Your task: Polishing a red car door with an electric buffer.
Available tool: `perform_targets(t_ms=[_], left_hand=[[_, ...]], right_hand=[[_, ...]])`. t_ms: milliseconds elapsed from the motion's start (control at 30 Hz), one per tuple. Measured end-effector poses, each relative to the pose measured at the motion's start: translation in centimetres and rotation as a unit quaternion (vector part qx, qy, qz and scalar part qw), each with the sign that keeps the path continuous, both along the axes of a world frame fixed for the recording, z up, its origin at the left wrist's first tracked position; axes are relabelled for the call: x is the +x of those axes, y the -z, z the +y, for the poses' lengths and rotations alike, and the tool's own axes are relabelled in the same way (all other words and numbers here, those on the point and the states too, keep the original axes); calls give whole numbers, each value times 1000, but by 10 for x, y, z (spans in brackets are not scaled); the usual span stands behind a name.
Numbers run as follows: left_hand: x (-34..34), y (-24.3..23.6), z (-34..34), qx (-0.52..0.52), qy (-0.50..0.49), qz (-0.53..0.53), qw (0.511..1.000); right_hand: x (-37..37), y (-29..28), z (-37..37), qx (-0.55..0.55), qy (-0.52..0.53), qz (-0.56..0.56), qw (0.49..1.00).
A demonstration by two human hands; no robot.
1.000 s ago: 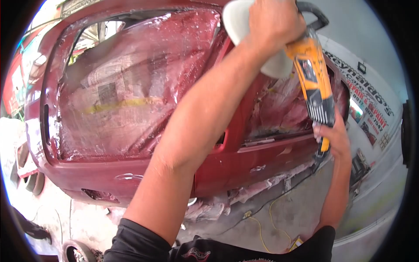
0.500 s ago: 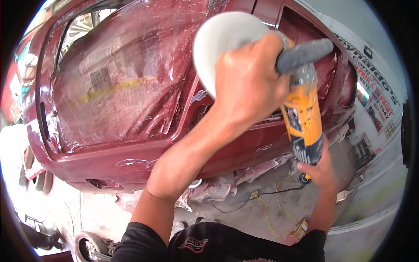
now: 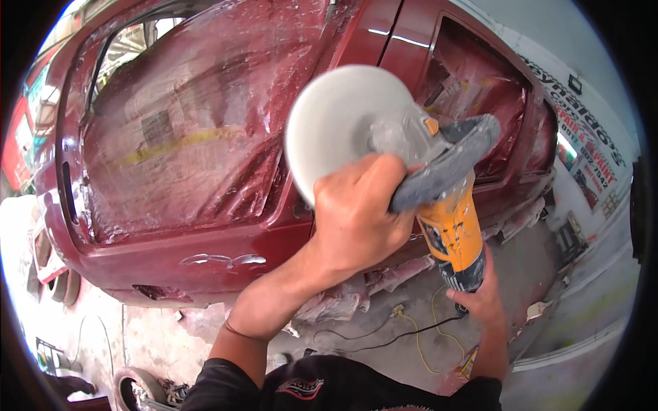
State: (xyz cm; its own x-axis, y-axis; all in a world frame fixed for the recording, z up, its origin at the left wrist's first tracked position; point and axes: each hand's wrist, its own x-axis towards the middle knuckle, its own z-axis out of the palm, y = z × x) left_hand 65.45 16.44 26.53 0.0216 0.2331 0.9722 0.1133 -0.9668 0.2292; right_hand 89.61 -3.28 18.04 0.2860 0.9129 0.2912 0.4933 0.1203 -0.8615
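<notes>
I hold a yellow and black power polisher (image 3: 458, 233) against or just before the side of a dark red car (image 3: 157, 264); whether they touch I cannot tell. Its large round white pad (image 3: 336, 116) covers part of the bodywork. My left hand (image 3: 363, 212) is closed round the grey loop handle (image 3: 449, 161) near the pad. Lower right, my right hand (image 3: 480, 291) wraps the black rear end of the tool's body, its fingers partly hidden behind it. A dark cord hangs from that end.
Clouded plastic sheeting and paper (image 3: 185, 144) cover the rear window, with plastic along the car's lower edge (image 3: 336, 301). Dark and yellow cords (image 3: 418, 332) lie on the concrete floor. A tire (image 3: 133, 387) lies lower left; a lettered white wall (image 3: 596, 151) stands right.
Both hands have brought the polisher down and a little left. Its pad now sits lower, uncovering more of the red panel above, and the handle has tilted.
</notes>
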Motion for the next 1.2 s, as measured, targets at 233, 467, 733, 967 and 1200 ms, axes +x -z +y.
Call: perform_targets(t_ms=[233, 467, 733, 967, 1200], left_hand=[[43, -74, 43, 84, -20, -51, 995], [31, -82, 45, 101, -14, -20, 995], [-51, -14, 0, 99, -99, 109, 984], [-83, 21, -16, 109, -70, 176, 976], [-98, -5, -14, 134, -111, 218, 960]], right_hand=[[10, -42, 41, 84, 26, -35, 996], [-18, -7, 60, 93, -7, 82, 992], [-80, 83, 53, 83, -59, 64, 993], [-114, 136, 45, 86, -75, 62, 992], [-145, 128, 77, 140, -94, 128, 977]])
